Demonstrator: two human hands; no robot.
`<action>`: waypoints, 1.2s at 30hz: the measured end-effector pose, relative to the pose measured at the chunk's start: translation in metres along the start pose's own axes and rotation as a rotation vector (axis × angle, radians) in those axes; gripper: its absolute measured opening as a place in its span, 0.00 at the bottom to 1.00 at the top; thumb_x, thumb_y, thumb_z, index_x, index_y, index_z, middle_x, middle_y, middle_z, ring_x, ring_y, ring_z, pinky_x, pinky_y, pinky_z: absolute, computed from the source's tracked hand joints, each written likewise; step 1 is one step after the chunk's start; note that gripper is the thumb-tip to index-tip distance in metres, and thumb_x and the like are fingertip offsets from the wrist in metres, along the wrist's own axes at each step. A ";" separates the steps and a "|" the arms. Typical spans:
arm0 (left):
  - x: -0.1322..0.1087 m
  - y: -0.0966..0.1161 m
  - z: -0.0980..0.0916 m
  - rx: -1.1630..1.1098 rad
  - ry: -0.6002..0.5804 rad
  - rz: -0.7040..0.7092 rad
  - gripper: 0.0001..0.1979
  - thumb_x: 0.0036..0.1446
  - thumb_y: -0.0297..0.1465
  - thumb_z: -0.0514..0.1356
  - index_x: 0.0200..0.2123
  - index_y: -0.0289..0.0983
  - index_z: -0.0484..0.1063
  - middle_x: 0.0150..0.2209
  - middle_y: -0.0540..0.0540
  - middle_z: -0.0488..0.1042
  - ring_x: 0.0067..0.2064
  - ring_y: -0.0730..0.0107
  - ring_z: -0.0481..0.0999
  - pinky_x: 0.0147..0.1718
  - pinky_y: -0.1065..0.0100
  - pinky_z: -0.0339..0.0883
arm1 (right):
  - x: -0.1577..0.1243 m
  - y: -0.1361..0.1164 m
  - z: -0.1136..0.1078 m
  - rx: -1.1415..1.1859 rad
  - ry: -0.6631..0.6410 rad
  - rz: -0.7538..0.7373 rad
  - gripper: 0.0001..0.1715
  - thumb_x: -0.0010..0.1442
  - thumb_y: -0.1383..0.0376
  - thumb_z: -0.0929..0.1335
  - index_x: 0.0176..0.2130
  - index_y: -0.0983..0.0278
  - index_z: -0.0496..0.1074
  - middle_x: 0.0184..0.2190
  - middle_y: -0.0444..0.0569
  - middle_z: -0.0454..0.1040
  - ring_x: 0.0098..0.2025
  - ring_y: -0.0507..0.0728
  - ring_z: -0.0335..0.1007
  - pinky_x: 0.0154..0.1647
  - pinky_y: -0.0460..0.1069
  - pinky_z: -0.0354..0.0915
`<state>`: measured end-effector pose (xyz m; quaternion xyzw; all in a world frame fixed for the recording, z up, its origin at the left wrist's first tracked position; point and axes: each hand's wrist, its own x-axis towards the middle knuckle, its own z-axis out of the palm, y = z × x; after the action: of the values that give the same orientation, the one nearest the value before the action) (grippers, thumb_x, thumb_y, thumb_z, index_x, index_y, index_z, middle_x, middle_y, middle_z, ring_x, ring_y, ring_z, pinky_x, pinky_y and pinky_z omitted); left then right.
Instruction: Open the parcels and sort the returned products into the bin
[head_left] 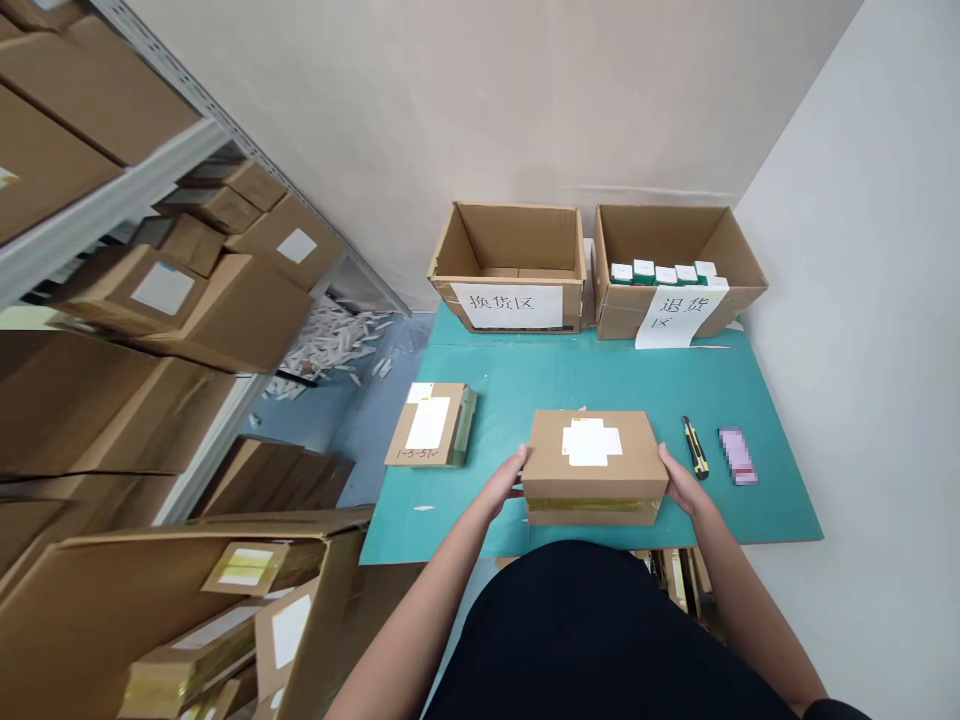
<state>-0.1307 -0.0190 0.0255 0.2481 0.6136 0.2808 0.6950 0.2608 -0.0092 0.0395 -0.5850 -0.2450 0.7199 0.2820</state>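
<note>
A taped cardboard box [555, 488] with a white label on top sits at the front of the green table [525, 375]. My left hand [507, 478] grips its left side, fingers pressed to the cardboard. On the opposite side my right hand [681, 482] holds the box the same way. Just right of that hand lies a black and yellow utility knife [695, 448]. Beyond the knife is a pink, pixelated flat item [738, 456] whose kind I cannot make out. Farther left rests a smaller cardboard package [457, 425] with a white label and handwriting.
At the back stand an open carton [442, 285] with a paper sign and another open carton [615, 310] holding several white and green boxes. Shelves [187, 150] of cartons line the left. A big open carton [330, 590] of parcels stands front left.
</note>
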 end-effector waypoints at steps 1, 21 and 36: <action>0.003 0.002 0.004 0.045 0.013 -0.016 0.39 0.52 0.62 0.59 0.59 0.44 0.73 0.53 0.36 0.78 0.52 0.46 0.78 0.49 0.50 0.71 | 0.001 -0.002 0.000 -0.023 -0.011 0.003 0.36 0.59 0.37 0.67 0.56 0.55 0.76 0.54 0.53 0.79 0.59 0.69 0.73 0.58 0.65 0.69; 0.037 -0.034 -0.003 0.066 0.058 0.528 0.45 0.47 0.36 0.68 0.68 0.42 0.56 0.69 0.37 0.61 0.68 0.50 0.63 0.62 0.54 0.62 | 0.023 0.010 0.009 -0.085 0.000 -0.485 0.49 0.50 0.55 0.76 0.66 0.52 0.58 0.69 0.52 0.61 0.70 0.64 0.58 0.69 0.63 0.56; 0.002 -0.036 -0.002 -0.135 0.024 0.324 0.39 0.50 0.55 0.67 0.61 0.42 0.69 0.65 0.40 0.68 0.67 0.45 0.65 0.61 0.53 0.63 | 0.021 0.036 0.002 -0.142 0.107 -0.324 0.52 0.55 0.38 0.69 0.69 0.54 0.56 0.67 0.56 0.66 0.66 0.67 0.64 0.62 0.64 0.65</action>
<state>-0.1296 -0.0435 -0.0005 0.2931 0.5534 0.4329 0.6484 0.2516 -0.0208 0.0005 -0.5937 -0.3709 0.6137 0.3651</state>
